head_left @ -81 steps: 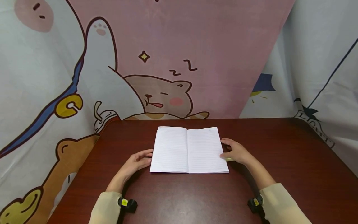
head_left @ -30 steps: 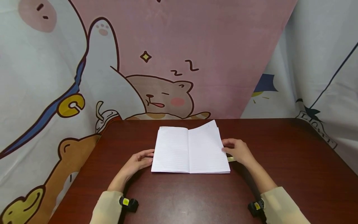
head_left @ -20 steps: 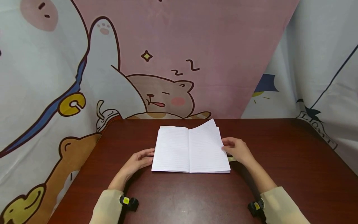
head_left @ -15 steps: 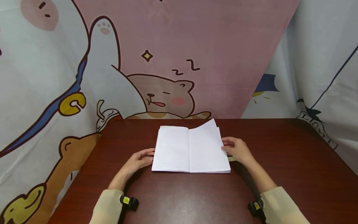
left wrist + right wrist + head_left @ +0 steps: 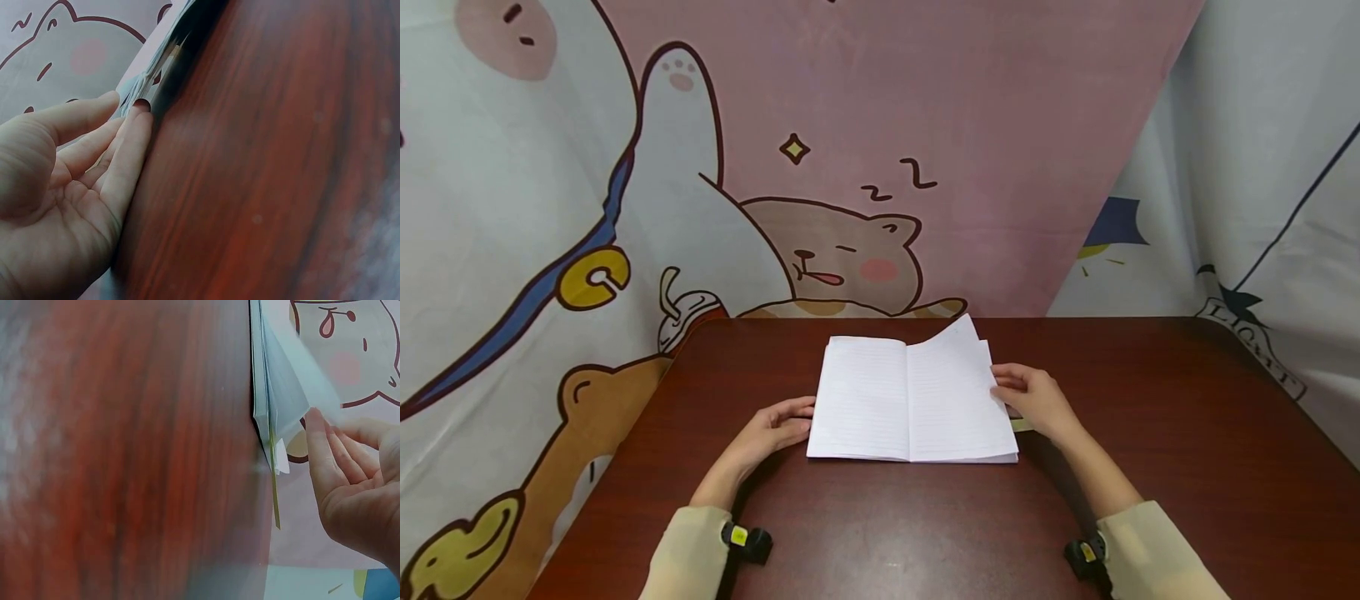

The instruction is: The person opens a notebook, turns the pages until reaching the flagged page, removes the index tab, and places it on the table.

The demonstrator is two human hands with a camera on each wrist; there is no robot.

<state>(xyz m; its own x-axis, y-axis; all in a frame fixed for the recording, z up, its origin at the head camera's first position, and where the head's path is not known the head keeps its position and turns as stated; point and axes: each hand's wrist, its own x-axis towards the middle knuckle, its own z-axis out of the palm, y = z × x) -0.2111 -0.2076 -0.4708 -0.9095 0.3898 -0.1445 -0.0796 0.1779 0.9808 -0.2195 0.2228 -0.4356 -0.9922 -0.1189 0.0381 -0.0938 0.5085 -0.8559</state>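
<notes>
An open notebook [image 5: 868,400] with white ruled pages lies on the table. My right hand [image 5: 1037,400] is at its right edge and pinches one page [image 5: 287,369] between thumb and fingertips. In the head view that page's far corner stands up above the rest, and the right wrist view shows it lifted off the stack. My left hand [image 5: 771,429] rests at the left edge, its fingers fairly straight and fingertips touching the side of the notebook. A thin yellow-green strip [image 5: 275,500] sticks out from the right side, below my right hand.
The dark reddish-brown table [image 5: 887,533] reaches back to a cloth backdrop [image 5: 1000,167] printed with cartoon animals. A white cloth [image 5: 1270,167] hangs at the right. Wrist cameras [image 5: 748,543] sit at both pale sleeves.
The right hand has taken hold of a page, whose far right corner has risen. In the last half second the hand moved slightly left and up. The left hand has stayed at its edge.
</notes>
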